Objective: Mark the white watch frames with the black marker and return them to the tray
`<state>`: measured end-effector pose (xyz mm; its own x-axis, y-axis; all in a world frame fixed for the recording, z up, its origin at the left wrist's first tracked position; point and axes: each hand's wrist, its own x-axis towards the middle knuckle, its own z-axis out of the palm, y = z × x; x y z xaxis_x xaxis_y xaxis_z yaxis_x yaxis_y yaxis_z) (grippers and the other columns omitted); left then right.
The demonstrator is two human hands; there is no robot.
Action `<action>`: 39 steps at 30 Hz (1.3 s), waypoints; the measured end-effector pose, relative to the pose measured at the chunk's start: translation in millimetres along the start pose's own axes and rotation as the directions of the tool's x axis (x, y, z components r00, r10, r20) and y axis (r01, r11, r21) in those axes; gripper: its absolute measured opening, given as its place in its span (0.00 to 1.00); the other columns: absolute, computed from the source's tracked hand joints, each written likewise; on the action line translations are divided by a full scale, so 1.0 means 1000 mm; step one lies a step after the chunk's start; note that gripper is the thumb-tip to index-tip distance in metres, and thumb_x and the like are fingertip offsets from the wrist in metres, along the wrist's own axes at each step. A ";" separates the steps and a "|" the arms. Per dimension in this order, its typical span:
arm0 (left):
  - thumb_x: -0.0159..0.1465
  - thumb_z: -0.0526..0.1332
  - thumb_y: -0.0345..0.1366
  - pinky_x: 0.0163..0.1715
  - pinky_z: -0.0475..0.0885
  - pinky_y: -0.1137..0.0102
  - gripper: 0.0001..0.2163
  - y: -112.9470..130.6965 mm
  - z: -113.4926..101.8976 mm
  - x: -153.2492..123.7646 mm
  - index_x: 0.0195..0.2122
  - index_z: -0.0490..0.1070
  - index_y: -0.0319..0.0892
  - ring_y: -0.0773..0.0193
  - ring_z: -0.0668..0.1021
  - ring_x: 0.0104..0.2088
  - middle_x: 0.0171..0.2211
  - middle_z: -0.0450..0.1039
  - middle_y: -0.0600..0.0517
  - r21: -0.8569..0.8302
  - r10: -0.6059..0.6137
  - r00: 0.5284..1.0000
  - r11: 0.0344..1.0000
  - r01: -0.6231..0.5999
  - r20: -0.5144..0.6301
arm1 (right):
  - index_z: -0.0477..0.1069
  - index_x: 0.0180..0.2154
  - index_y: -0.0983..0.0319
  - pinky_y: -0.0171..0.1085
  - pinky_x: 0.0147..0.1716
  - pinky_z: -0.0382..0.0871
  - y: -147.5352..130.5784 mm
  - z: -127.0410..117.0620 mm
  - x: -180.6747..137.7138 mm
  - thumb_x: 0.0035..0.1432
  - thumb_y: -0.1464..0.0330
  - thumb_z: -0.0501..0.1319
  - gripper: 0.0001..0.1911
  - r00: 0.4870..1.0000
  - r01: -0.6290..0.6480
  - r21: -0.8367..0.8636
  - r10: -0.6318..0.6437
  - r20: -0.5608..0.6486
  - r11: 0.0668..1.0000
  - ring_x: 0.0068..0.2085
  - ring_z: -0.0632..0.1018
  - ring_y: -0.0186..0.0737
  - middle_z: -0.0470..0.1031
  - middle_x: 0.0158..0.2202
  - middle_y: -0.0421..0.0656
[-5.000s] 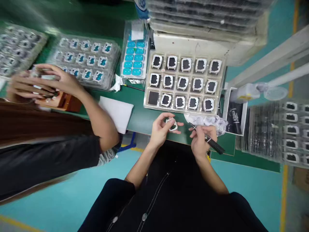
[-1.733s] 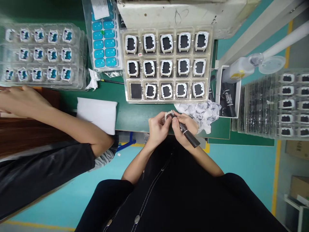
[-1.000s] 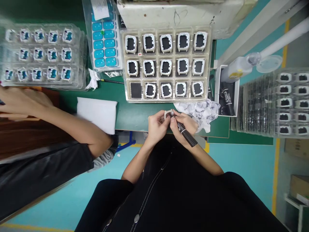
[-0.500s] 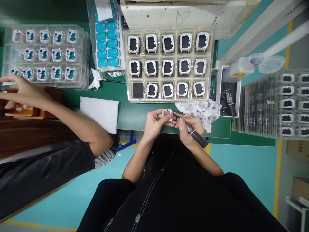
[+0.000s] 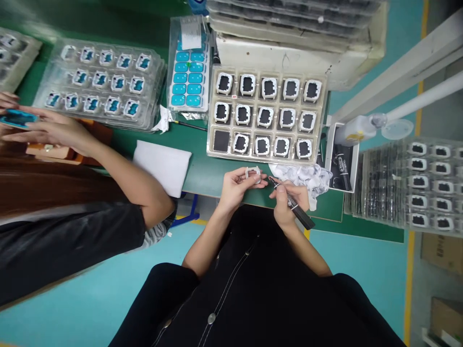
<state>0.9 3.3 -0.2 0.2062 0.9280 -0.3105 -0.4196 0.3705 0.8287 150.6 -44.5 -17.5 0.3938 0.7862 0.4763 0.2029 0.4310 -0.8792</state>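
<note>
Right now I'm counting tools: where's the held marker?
In the head view, the marker is in the right hand, near the crumpled paper and right of the white frame in the left hand.

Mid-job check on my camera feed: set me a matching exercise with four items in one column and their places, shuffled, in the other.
Items
1. black marker
2. single white frame
3. crumpled white paper
4. blue pieces

Places
A. between the stack of clear trays and the tray of white frames
B. held in the left hand
C. held in the right hand
D. by the near edge of the tray of white frames

Pairs: 1-C, 2-B, 3-D, 4-A
</note>
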 end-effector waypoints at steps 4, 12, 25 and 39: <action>0.57 0.85 0.49 0.42 0.90 0.63 0.21 -0.006 0.009 -0.002 0.41 0.87 0.38 0.54 0.91 0.36 0.41 0.89 0.42 -0.012 0.092 0.992 0.996 -0.093 -0.089 | 0.68 0.45 0.54 0.50 0.47 0.87 0.001 -0.002 0.000 0.77 0.63 0.66 0.07 1.000 -0.021 -0.045 0.021 0.003 0.999 0.31 0.84 0.40 0.76 0.25 0.31; 0.57 0.84 0.51 0.39 0.89 0.65 0.21 -0.012 0.015 -0.002 0.40 0.88 0.39 0.55 0.91 0.36 0.38 0.88 0.45 -0.006 0.183 0.966 0.982 -0.188 -0.181 | 0.68 0.42 0.55 0.46 0.43 0.85 0.001 -0.003 0.002 0.76 0.63 0.68 0.10 0.999 -0.048 -0.058 0.047 -0.018 0.997 0.27 0.81 0.38 0.76 0.25 0.31; 0.70 0.74 0.49 0.40 0.77 0.67 0.12 0.018 -0.006 -0.002 0.43 0.88 0.46 0.61 0.81 0.34 0.35 0.83 0.52 0.507 0.510 0.830 0.789 -0.346 -0.228 | 0.67 0.41 0.56 0.48 0.44 0.85 0.001 -0.003 0.004 0.75 0.58 0.68 0.13 0.996 -0.088 -0.084 0.086 -0.028 0.993 0.27 0.81 0.40 0.74 0.24 0.31; 0.69 0.74 0.41 0.63 0.71 0.46 0.15 0.061 -0.046 0.048 0.54 0.79 0.44 0.40 0.74 0.56 0.52 0.71 0.39 0.954 0.829 0.550 0.238 -0.180 -0.103 | 0.69 0.41 0.57 0.45 0.42 0.84 0.001 -0.007 0.001 0.75 0.61 0.69 0.11 0.995 -0.097 -0.104 0.096 -0.016 0.990 0.28 0.82 0.39 0.76 0.26 0.32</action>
<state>-56.0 72.1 14.4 -0.3252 0.8214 0.4685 0.7068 -0.1180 0.6975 157.2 -45.8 -18.3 0.4259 0.8168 0.3891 0.2557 0.3039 -0.9177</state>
